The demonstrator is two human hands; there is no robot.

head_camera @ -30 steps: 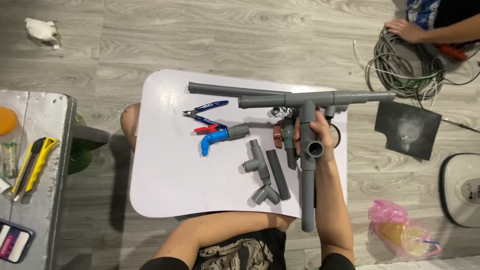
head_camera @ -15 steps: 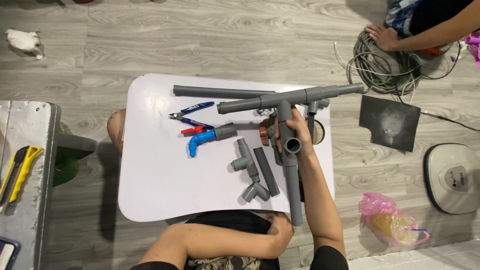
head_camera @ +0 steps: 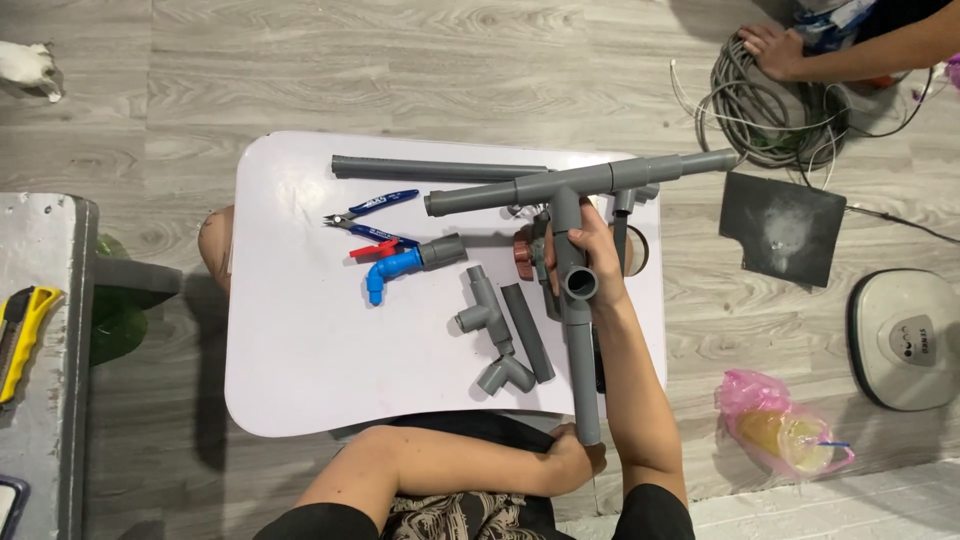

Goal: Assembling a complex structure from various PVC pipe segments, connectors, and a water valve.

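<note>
A grey plastic pipe assembly shaped like a T, with a cross bar and a long stem (head_camera: 575,300), sits in the right-centre of the frame, held above a white rounded table (head_camera: 300,380). The right hand (head_camera: 590,265) is clamped around the stem just below the cross bar, beside an open round socket, which looks like a way of steadying the joint. The left hand (head_camera: 572,460), low in the frame at the table's near edge, is closed on the bottom end of the stem, so the 2 hands are well apart along 1 pipe, probably to keep it straight.

On the table lie a long straight grey pipe (head_camera: 440,168) near the far edge, blue-handled pliers (head_camera: 372,208), a blue elbow fitting joined to a grey coupling (head_camera: 410,262), and a cluster of grey tee fittings with a short pipe piece (head_camera: 500,330), all within reach of the person.

A copper-coloured round part (head_camera: 524,262) is mostly hidden behind the right hand, and its kind is hard to tell. At the upper right, another person's hand (head_camera: 768,48) rests on a coil of grey cable (head_camera: 775,110); the arm is cut off by the frame edge.
</note>
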